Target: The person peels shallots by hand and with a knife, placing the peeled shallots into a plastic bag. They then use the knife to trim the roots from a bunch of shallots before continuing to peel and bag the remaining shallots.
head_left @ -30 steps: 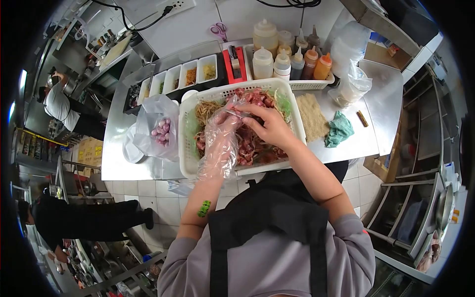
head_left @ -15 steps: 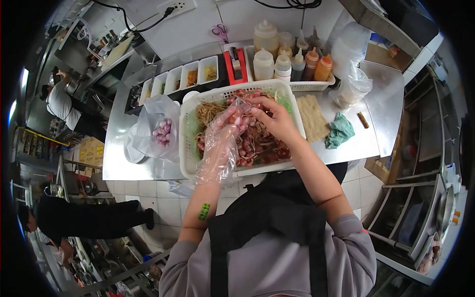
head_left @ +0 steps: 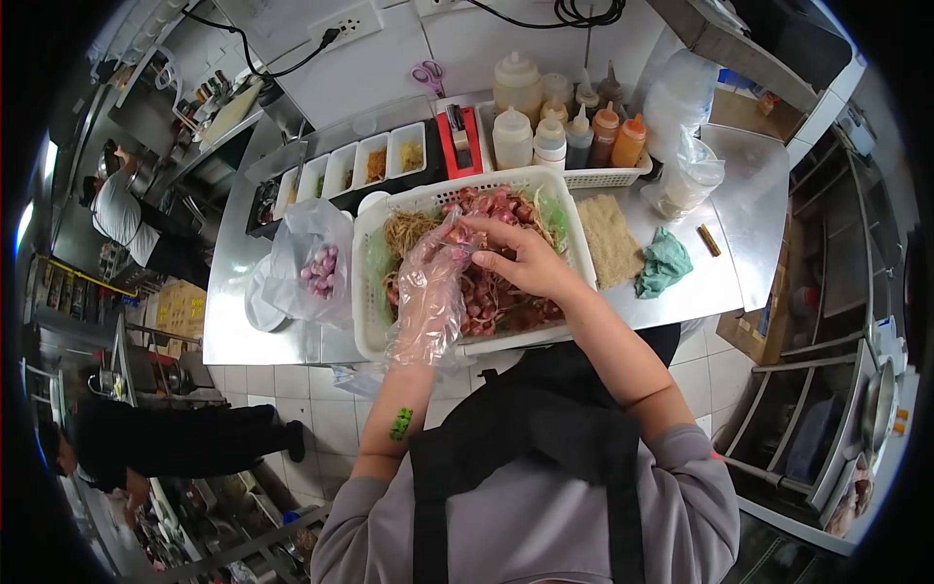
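My left hand (head_left: 431, 277), inside a clear plastic glove, is closed on a shallot (head_left: 460, 236) above a white plastic basket (head_left: 364, 302). My bare right hand (head_left: 525, 261) meets it from the other side, thumb and fingers pinched at the shallot. Whatever lies between the right fingertips is too small and covered to make out. Below both hands the basket holds many red shallots (head_left: 484, 304), with dry roots (head_left: 407, 230) heaped at its left. Peeled shallots (head_left: 318, 273) lie in a clear plastic bag (head_left: 292, 238) just left of the basket.
Behind the basket stand small spice trays (head_left: 371, 164), a red holder (head_left: 460, 141) and several squeeze bottles (head_left: 512, 138). A brown cloth (head_left: 610, 241), a green cloth (head_left: 665, 263) and a bagged container (head_left: 689, 180) are to the right. Two people (head_left: 165, 433) are at the left.
My hands have turned slightly around the shallot, the right fingers now bent further over it. The view has shifted a little; both hands stay above the basket.
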Tool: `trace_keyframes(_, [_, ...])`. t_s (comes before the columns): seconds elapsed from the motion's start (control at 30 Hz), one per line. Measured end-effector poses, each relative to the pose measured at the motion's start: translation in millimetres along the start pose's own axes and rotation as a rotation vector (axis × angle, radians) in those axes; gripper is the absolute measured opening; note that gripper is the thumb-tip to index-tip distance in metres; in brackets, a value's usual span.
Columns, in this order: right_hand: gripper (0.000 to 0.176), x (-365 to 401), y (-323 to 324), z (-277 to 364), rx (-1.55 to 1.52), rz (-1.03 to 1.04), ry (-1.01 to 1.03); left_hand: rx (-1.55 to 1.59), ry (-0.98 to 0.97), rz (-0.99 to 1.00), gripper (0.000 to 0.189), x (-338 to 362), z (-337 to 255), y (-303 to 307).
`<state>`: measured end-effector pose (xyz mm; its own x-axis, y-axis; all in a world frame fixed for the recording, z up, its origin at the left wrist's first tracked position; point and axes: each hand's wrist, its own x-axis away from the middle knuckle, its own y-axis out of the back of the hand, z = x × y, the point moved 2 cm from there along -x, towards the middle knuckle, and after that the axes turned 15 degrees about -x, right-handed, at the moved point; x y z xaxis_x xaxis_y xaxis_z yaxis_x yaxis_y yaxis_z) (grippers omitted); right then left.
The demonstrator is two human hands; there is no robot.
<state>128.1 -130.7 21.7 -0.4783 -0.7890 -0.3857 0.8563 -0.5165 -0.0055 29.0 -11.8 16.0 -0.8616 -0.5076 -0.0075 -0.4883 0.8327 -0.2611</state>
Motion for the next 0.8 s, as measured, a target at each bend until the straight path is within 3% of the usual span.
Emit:
trace_keyframes(0.1, [0.045,-1,1,0,0.000,0.022,-0.079,0.016,0.010,-0.006,0.043,3,-1,0])
trace_keyframes(0.2, [0.042,-2,3,-4,-0.030,-0.005,-0.056,-0.178,0.019,0.062,0.043,5,-5,0])
trace_keyframes(0.3, [0.043,-2,-1,-3,-0.015,-0.006,0.010,-0.325,0.071,-0.030,0.045,9,-16,-3])
trace_keyframes(0.4, [0.037,-1,-2,-5,0.103,-0.021,0.176,-0.205,0.033,-0.002,0.044,11,-12,-3])
trace_keyframes(0.5, [0.029,0,0,-1,0.126,-0.043,0.037,-0.415,0.005,0.040,0.043,8,2,6])
trace_keyframes(0.67, [0.027,1,1,3,0.138,-0.088,0.064,-0.259,-0.051,0.077,0.042,7,-4,-10])
trace_keyframes(0.73, [0.026,1,0,2,0.124,-0.135,0.039,-0.089,-0.010,-0.085,0.031,12,-14,-20])
trace_keyframes(0.8, [0.027,2,-1,0,0.119,-0.168,0.146,-0.137,-0.005,-0.107,0.034,14,-18,-22])
